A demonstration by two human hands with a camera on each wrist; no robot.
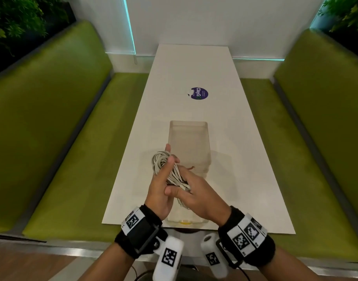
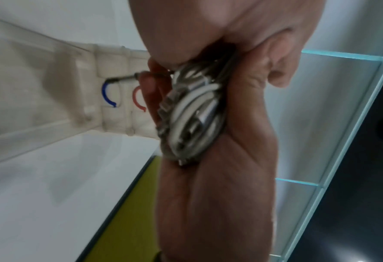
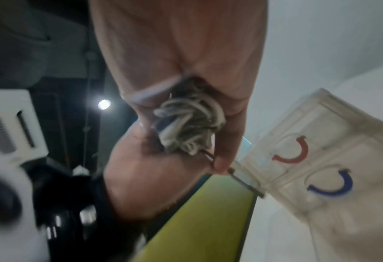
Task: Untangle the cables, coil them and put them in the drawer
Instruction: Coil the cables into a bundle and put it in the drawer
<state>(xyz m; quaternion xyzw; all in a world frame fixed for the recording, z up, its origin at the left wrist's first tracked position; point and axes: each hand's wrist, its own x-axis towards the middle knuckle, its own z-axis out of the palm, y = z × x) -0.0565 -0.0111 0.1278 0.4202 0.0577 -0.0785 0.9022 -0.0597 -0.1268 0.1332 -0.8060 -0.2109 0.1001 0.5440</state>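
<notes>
While both hands [image 1: 174,185] grip coiled white cables [image 1: 168,169], translucent drawer unit [image 1: 189,147] behind

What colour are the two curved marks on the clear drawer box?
One red, one blue; clearest in the right wrist view.

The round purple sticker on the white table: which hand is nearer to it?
Left, slightly. The left hand reaches farther up the table toward the round purple sticker; the right hand is lower, nearer the person.
</notes>
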